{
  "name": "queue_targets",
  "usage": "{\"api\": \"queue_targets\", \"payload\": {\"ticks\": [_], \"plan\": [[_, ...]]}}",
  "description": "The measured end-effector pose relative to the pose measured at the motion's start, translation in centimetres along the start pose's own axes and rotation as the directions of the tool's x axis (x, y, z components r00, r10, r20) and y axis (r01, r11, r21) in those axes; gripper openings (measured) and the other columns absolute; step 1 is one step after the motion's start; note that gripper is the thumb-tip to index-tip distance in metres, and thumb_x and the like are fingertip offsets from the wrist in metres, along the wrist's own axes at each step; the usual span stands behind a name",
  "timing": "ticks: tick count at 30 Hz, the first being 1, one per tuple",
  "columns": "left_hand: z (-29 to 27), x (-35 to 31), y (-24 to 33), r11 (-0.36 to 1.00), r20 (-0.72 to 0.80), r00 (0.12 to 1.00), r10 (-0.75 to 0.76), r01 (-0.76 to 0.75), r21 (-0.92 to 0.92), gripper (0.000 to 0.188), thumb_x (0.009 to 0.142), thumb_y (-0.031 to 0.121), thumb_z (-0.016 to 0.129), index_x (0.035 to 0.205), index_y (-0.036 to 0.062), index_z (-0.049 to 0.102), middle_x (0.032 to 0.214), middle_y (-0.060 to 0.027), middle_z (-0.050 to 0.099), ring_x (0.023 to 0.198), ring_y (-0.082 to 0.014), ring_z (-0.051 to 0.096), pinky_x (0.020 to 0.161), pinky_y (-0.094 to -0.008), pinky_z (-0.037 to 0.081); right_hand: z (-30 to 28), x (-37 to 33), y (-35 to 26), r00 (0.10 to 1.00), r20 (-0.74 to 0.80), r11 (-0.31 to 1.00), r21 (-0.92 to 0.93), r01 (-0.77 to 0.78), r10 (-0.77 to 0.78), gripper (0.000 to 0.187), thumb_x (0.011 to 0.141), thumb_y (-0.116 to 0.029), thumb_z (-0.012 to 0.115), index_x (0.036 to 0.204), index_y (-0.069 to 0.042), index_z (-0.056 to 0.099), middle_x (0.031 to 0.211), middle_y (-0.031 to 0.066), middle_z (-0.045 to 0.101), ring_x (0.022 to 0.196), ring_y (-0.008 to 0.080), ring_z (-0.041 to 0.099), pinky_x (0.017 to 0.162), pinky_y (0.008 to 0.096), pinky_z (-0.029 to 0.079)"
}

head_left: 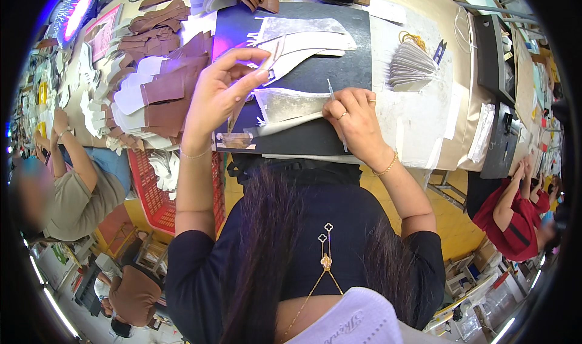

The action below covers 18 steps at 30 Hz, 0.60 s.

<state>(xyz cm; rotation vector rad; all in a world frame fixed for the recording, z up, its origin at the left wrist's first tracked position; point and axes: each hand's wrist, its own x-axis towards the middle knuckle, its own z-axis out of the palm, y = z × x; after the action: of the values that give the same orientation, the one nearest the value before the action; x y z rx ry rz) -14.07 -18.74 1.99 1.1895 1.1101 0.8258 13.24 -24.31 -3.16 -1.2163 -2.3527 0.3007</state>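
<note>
My left hand [225,92] pinches the edge of a white cut piece [294,48] between thumb and fingers, at its slitted left end. The piece looks like leather or fabric, with a greyish piece [309,28] just beyond it on the dark mat [285,139]. Nearer to me, a second pale piece [291,106] with a mottled grey face and fringed left end lies on the mat. My right hand [354,116] is closed round a thin pen-like tool [330,88] at this piece's right end. The tool's lower part is mostly hidden by my fingers.
Brown and white cut pieces [160,92] are stacked at the left. A fanned bundle of grey pieces [412,67] with yellow cord lies right of the mat. A red basket [159,201] stands below the table's left edge. Other people sit at both sides.
</note>
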Motion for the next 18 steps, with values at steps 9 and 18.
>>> {"api": "queue_targets", "payload": {"ticks": [9, 18], "plan": [[1.0, 1.2, -2.3, 0.96, 0.307, 0.912, -0.271, 0.236, 0.148, 0.034, 0.098, 0.017, 0.065, 0.129, 0.0047, 0.057, 0.11, -0.0039, 0.057, 0.094, -0.0133, 0.068, 0.08, -0.0268, 0.054, -3.4, 1.6, 0.3, 0.979, 0.203, 0.739, 0.657, -0.148, 0.016, 0.015, 0.08, -0.002, 0.074, 0.089, -0.007, 0.063, 0.088, 0.006, 0.064, 0.084, 0.0235, 0.064, 0.077, 0.0312, 0.05], [-2.8, -0.8, -2.2, 0.995, -0.201, 0.977, -0.072, 0.056, -0.083, 0.038, 0.092, 0.014, 0.073, 0.125, 0.0, 0.059, 0.097, -0.0059, 0.069, 0.088, -0.0101, 0.066, 0.073, -0.0254, 0.054, -1.9, 8.9, 5.1, 0.962, -0.061, 0.742, 0.65, -0.165, 0.267, 0.013, 0.089, -0.01, 0.074, 0.098, -0.002, 0.072, 0.09, 0.0024, 0.064, 0.079, 0.0078, 0.059, 0.069, 0.0248, 0.049]]}}
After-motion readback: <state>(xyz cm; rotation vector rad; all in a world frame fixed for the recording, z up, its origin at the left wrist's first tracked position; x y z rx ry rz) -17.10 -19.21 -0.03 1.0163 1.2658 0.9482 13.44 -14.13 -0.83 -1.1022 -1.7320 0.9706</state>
